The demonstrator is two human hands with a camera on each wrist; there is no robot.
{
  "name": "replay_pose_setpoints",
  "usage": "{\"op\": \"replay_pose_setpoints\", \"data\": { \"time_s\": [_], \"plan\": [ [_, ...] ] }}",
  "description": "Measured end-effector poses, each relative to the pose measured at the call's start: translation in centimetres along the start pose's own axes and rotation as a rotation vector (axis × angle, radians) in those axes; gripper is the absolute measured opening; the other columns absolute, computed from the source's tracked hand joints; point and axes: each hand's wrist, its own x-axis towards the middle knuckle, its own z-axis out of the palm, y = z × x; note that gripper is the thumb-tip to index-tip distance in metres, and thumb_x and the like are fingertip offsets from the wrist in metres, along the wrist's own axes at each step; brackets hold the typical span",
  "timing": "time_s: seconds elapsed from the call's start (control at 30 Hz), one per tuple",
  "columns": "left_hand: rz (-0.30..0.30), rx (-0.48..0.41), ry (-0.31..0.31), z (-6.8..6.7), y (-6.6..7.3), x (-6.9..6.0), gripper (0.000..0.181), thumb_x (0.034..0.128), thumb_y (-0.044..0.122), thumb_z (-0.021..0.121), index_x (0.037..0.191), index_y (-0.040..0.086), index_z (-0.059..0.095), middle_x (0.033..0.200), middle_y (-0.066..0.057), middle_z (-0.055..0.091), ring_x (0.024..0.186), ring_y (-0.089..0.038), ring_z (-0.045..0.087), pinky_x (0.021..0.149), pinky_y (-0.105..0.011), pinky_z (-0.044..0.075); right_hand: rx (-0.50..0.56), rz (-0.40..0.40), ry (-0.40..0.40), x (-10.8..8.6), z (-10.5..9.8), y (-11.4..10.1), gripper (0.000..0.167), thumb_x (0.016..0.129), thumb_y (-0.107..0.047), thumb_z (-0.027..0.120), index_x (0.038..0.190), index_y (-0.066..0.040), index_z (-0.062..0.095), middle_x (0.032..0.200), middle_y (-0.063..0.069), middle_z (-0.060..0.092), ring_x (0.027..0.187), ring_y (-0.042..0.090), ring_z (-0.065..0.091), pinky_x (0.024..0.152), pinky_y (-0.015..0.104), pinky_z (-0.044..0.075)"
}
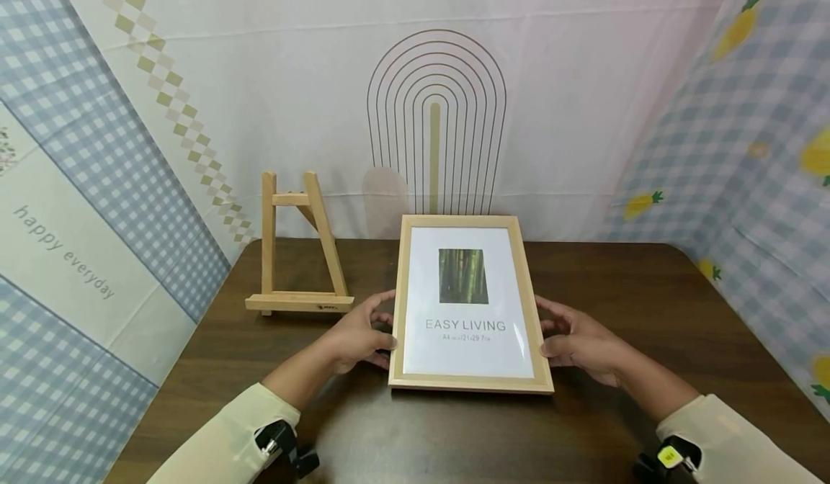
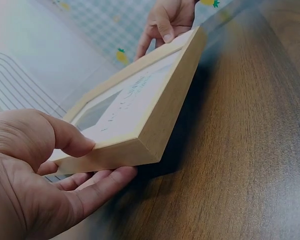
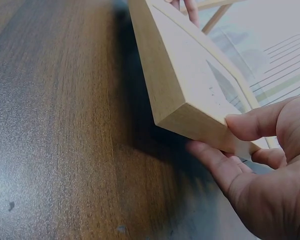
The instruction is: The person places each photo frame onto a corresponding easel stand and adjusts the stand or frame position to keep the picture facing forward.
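Observation:
A light wooden picture frame (image 1: 470, 354) tilts over the table, face up, its white insert showing a small bamboo picture and the words "EASY LIVING". My left hand (image 1: 359, 333) grips its left side, thumb on the front edge and fingers beneath, as the left wrist view of the hand (image 2: 45, 170) shows. On the opposite side my right hand (image 1: 577, 340) holds the frame the same way; in the right wrist view its thumb (image 3: 255, 122) presses the front edge. Both wrist views show a dark gap under the near end of the frame.
A small wooden easel (image 1: 301, 298) stands at the back left of the dark wooden table (image 1: 493, 441). Behind the table hangs a white cloth (image 1: 292, 95) with printed arches. Blue checked cloths (image 1: 681, 153) flank both sides.

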Motion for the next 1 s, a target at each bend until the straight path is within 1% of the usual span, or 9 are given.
{"op": "replay_pose_setpoints", "data": {
  "time_s": [0.4, 0.87, 1.0],
  "plan": [
    [0.015, 0.028, 0.021, 0.01, 0.24, 0.19, 0.089, 0.0867, -0.019, 0.062, 0.161, 0.018, 0.029, 0.129, -0.026, 0.047, 0.087, -0.033, 0.068, 0.064, -0.051, 0.061, -0.043, -0.025, 0.027, 0.21, 0.01, -0.22, 0.097, 0.087, 0.005, 0.068, 0.166, -0.017, 0.015, 0.143, 0.029, 0.036, 0.104, 0.034, 0.063, 0.087, 0.049, 0.058],
    [0.038, 0.055, 0.042, -0.04, 0.29, 0.27, 0.089, 0.0871, -0.018, 0.063, 0.160, 0.020, 0.031, 0.132, -0.026, 0.047, 0.087, -0.032, 0.069, 0.065, -0.051, 0.061, -0.053, -0.075, 0.010, 0.32, 0.15, -0.23, 0.096, 0.090, 0.005, 0.066, 0.166, -0.017, 0.012, 0.142, 0.030, 0.037, 0.104, 0.034, 0.064, 0.087, 0.050, 0.058],
    [0.052, 0.058, 0.042, -0.05, 0.33, 0.25, 0.088, 0.0874, -0.018, 0.062, 0.161, 0.020, 0.030, 0.131, -0.026, 0.047, 0.087, -0.033, 0.069, 0.065, -0.051, 0.061, -0.058, -0.075, 0.020, 0.39, 0.16, -0.33, 0.095, 0.091, 0.006, 0.066, 0.166, -0.018, 0.013, 0.141, 0.029, 0.037, 0.106, 0.034, 0.064, 0.087, 0.049, 0.058]
  ]
}}
